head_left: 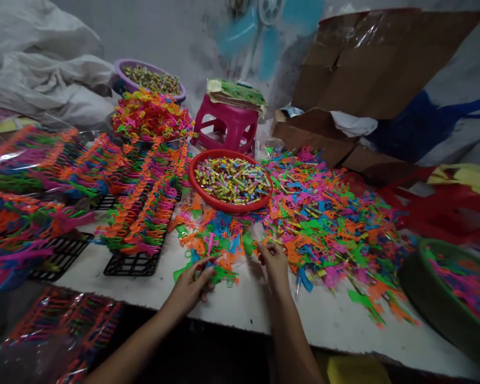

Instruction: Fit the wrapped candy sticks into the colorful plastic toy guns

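Observation:
My left hand (192, 285) is closed on a small green plastic toy piece (200, 273) at the near edge of the white table (264, 306). A little to its right, my right hand (272, 261) pinches a small yellow piece (272, 242) at the edge of a big pile of loose coloured plastic toy pieces (328, 224). A smaller heap of the same pieces (214, 237) lies between and just beyond my hands. Behind it stands a red bowl (208, 197) full of small coloured tubes.
Rows of finished coloured toys are stacked on black wire racks (132, 262) at the left. A pink stool (226, 125), a purple bowl (122, 66), cardboard boxes (344, 69) and a blue fan (260, 32) stand behind. A green basin (432, 296) sits at the right.

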### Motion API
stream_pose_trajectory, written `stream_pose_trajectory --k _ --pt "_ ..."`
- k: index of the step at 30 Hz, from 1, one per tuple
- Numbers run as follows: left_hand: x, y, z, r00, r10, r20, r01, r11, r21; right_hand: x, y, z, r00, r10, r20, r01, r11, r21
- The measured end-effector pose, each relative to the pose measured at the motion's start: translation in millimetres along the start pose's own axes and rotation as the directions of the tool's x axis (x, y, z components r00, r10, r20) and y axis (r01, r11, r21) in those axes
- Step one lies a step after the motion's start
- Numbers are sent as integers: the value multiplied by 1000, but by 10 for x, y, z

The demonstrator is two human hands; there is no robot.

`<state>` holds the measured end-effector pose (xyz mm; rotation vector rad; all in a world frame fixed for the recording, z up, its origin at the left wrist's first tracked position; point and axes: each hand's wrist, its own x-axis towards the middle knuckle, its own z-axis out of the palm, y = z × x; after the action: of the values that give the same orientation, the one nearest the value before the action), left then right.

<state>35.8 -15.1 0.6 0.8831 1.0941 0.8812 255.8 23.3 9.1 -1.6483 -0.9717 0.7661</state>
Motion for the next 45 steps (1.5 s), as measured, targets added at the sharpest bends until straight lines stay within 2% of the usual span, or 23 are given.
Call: stream_pose_trajectory --k 3,5,9,11,14,16,19,21,22,23,25,26,27,29,32,38,42,45 --pt "-12 45 74 999 13 36 -12 1000 -16 -131 -106 -76 997 40 -60 -28 984 178" --pt "-39 122 125 999 28 27 -28 999 -27 -231 -176 -68 998 41 -43 -29 971 238" --pt "-96 323 183 998 47 43 -43 995 -92 -481 -298 47 980 48 191 -114 930 350" --pt "-107 393 177 995 35 95 -21 989 -148 -603 -341 99 937 36 348 -170 916 363" --pt "-109 428 130 986 -25 163 72 955 -287 -689 -364 108 815 -51 578 -213 900 380" --pt "-113 419 96 974 -112 197 183 901 -392 -678 -360 89 767 -130 628 -185 893 410" --pt "-135 382 88 929 -258 266 359 809 -466 -650 -376 98 781 -230 580 2 931 366" --pt "-158 353 116 915 -296 276 395 802 -449 -664 -413 140 769 -290 569 140 946 291" --pt "-169 341 135 919 -287 270 382 819 -429 -679 -437 164 775 -299 556 170 947 271" --pt "-179 335 153 929 -265 257 352 845 -403 -695 -461 188 809 -284 515 164 950 266" --pt "-193 339 181 958 -194 212 259 904 -341 -716 -501 226 917 -187 353 84 954 286" --pt "-197 348 190 969 -159 189 212 929 -304 -720 -513 240 955 -123 270 39 954 297" --pt "-199 359 194 979 -125 158 164 949 -268 -722 -519 252 973 -69 219 1 955 296" --pt "-201 380 196 994 -60 94 79 973 -217 -729 -514 274 967 -40 252 -25 968 250" --pt "-200 382 194 999 -25 39 32 982 -186 -768 -488 313 916 -80 394 12 985 174" --pt "-193 322 173 993 -42 113 55 991 -122 -833 -525 330 877 -118 467 37 983 179" --pt "-209 356 133 992 49 117 -59 995 79 -842 -535 289 892 -112 437 67 991 117" --pt "-252 428 121 972 186 141 -223 922 317 -908 -476 317 923 -135 360 110 990 90"
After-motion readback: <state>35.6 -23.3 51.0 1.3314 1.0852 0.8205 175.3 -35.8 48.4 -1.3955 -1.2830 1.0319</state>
